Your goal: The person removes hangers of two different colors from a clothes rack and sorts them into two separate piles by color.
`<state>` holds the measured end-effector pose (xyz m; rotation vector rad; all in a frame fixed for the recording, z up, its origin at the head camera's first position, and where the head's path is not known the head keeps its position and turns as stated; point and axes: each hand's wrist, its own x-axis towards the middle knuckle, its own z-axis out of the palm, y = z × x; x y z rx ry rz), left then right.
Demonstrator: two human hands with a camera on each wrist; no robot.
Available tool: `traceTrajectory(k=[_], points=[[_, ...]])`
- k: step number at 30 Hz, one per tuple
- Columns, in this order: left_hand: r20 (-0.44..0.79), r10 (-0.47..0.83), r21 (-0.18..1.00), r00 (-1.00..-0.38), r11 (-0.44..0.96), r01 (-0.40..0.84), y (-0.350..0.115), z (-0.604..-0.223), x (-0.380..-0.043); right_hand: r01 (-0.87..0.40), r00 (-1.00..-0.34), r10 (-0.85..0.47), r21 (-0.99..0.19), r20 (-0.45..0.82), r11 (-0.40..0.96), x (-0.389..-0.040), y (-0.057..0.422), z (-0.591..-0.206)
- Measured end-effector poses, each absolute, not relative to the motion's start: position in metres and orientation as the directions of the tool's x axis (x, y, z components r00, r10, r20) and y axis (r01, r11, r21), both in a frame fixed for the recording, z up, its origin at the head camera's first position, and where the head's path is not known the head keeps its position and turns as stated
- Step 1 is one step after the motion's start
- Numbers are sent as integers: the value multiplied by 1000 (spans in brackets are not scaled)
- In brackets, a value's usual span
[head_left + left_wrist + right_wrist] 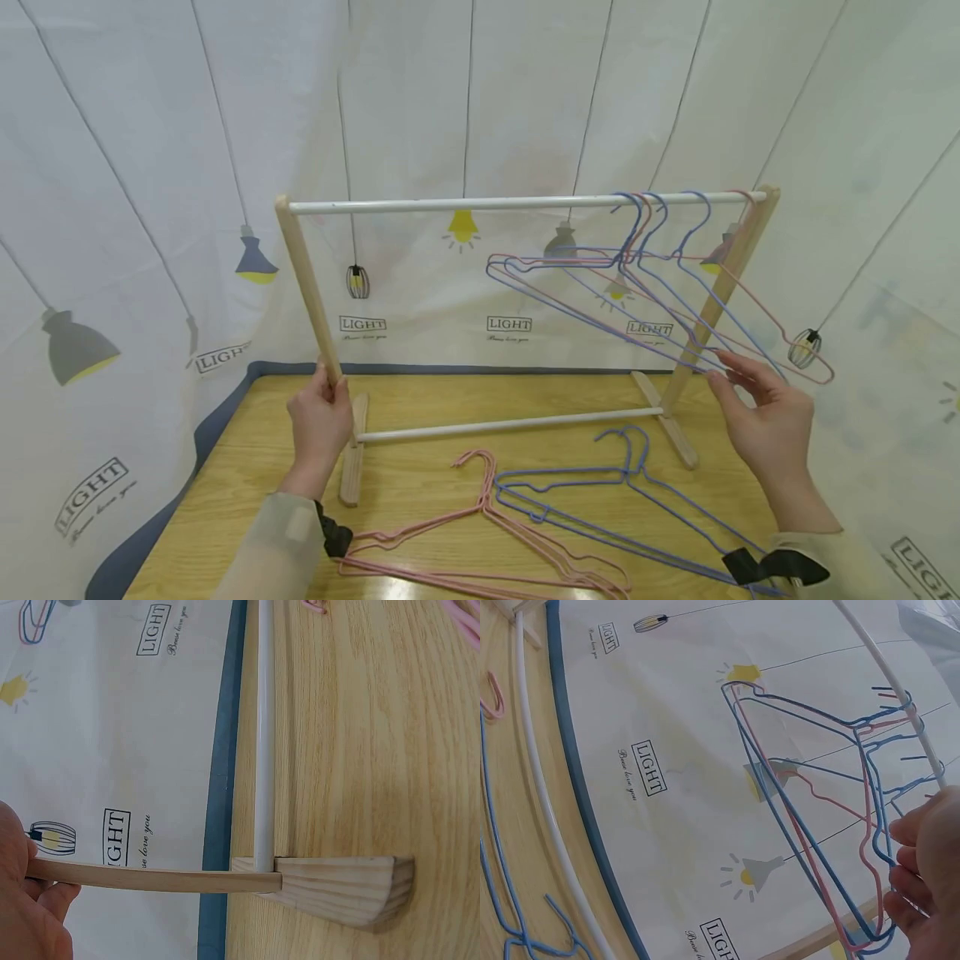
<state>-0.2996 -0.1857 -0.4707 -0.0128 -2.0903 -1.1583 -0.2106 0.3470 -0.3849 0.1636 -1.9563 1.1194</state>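
Observation:
A small clothes rack with a white top rail point(465, 203) stands on the table, and my left hand point(321, 417) grips its left wooden post point(309, 287). Several blue and pink wire hangers hang bunched toward the right end of the rail. With thumb and fingers, my right hand point(772, 421) pinches the right-hand end of a blue hanger point(621, 258) in this bunch. The right wrist view shows the fingers point(909, 889) curled at the blue hangers' point(874, 761) ends, with a pink one between them. The exact hold there is partly hidden behind the hand.
In front of the rack, pink hangers point(483, 492) lie on the wooden table point(247, 492), beside blue hangers point(628, 477). A lower white bar point(510, 424) joins the rack's wooden feet. Behind hangs a lamp-printed white cloth point(420, 100). Black straps cross both wrists.

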Motion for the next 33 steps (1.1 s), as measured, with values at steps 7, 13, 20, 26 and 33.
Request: traceTrajectory(k=[7, 13, 20, 26, 33], points=[[605, -327, 733, -726, 584, 348, -184, -470, -300, -500, -539, 359, -633, 761, 591, -219, 357, -385], [609, -332, 732, -720, 584, 351, -184, -469, -300, -412, -595, 388, -682, 704, 605, -221, 362, -388], [599, -330, 740, -730, 577, 346, -186, -470, -301, -347, -699, 356, -730, 620, 589, -219, 359, -396], [586, -338, 751, -736, 567, 337, -185, -470, -301, -411, -741, 286, -747, 608, 523, -221, 353, -401], [584, -334, 750, -740, 570, 335, -185, -471, -301, -422, -794, 212, -768, 569, 481, -220, 342, -408]])
